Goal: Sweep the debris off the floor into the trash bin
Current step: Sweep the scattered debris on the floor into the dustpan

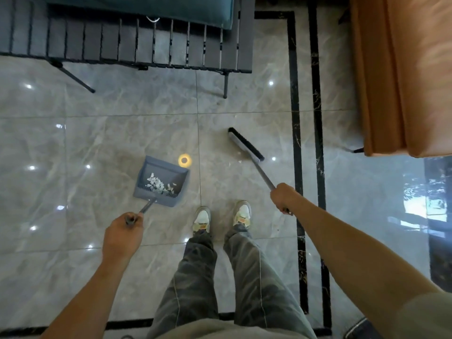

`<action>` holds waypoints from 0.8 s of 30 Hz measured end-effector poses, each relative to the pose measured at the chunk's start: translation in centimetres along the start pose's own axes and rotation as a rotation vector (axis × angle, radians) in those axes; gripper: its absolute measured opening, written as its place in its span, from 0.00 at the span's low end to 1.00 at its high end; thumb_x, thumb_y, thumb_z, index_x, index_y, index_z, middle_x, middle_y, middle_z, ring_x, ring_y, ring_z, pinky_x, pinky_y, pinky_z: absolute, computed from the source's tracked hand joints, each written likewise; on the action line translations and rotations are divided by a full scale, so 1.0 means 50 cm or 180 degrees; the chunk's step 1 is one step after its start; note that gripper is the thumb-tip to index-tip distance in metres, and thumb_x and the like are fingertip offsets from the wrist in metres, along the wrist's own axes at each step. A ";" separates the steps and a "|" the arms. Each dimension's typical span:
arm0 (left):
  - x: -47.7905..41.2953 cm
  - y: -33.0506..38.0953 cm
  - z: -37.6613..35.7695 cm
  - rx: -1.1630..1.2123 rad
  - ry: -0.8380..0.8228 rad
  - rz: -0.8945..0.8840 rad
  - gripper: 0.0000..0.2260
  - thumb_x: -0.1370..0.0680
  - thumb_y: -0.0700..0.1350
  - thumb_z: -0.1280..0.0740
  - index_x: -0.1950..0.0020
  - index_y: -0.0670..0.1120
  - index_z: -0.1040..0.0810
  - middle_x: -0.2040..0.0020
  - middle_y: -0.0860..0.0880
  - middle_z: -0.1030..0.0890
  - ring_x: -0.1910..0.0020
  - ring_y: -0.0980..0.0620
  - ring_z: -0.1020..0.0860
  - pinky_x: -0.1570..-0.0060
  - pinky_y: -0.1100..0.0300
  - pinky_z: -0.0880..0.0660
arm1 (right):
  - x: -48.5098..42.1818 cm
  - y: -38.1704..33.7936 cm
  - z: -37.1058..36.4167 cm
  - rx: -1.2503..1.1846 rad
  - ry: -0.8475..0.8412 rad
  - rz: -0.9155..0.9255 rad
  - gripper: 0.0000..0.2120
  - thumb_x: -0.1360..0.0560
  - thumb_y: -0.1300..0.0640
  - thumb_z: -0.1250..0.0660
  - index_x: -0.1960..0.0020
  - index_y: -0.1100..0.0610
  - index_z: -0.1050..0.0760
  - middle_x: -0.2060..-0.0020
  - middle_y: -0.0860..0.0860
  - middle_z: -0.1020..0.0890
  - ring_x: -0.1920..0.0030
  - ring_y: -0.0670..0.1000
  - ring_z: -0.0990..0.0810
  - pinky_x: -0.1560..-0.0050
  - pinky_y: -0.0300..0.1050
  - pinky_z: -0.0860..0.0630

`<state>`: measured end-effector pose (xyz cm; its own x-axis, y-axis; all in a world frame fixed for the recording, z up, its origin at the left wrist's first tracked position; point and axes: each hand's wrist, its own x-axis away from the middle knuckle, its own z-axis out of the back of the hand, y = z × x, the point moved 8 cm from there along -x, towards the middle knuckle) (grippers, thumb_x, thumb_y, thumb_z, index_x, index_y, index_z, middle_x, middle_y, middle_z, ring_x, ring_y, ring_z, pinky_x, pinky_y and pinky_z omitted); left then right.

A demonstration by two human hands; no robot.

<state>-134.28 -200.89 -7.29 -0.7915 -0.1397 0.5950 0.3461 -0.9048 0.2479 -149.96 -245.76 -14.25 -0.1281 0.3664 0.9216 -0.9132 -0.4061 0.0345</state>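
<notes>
While hand-held, broom [245, 144] & dustpan [161, 167] apart

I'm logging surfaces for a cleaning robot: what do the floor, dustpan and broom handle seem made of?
Floor: glossy veined tile, marble or glazed ceramic; grout lines, sharp light reflections.
Dustpan: probably matte grey-blue plastic; moulded walls and comb teeth.
Broom handle: likely metal tube; thin, grey, faint sheen.

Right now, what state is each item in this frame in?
dustpan: holds paper scraps
broom: head down at the floor, apart from the dustpan
left hand: grips the dustpan handle
right hand: grips the broom handle
loose scraps: few, on the floor beside the broom
trash bin: not in view
</notes>
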 end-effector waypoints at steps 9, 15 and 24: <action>-0.015 0.034 -0.031 -0.0069 -0.0261 0.0031 0.14 0.16 0.51 0.36 0.58 0.46 0.21 0.59 0.44 0.21 0.57 0.39 0.23 0.52 0.49 0.26 | -0.038 -0.009 0.103 0.0545 0.0712 0.0575 0.11 0.16 0.53 0.42 0.44 0.60 0.27 0.53 0.57 0.20 0.60 0.55 0.20 0.61 0.48 0.22; -0.030 0.043 -0.030 -0.0253 -0.0387 -0.0118 0.15 0.16 0.51 0.36 0.59 0.46 0.21 0.63 0.46 0.21 0.60 0.42 0.23 0.56 0.52 0.28 | -0.133 -0.128 0.168 0.0400 0.0897 0.0558 0.12 0.19 0.57 0.42 0.40 0.61 0.27 0.52 0.59 0.21 0.52 0.61 0.18 0.57 0.51 0.22; -0.021 0.026 0.008 -0.0220 -0.0355 -0.0134 0.17 0.17 0.52 0.33 0.65 0.46 0.22 0.67 0.45 0.20 0.64 0.44 0.21 0.62 0.52 0.28 | -0.092 -0.083 0.149 0.0906 0.0238 0.0574 0.10 0.18 0.59 0.42 0.43 0.64 0.28 0.60 0.58 0.22 0.71 0.53 0.22 0.77 0.41 0.29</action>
<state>-132.79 -201.75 -7.32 -0.7424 -0.0589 0.6674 0.2752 -0.9350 0.2236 -142.68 -251.98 -15.74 -0.3154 0.3235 0.8921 -0.7301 -0.6833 -0.0103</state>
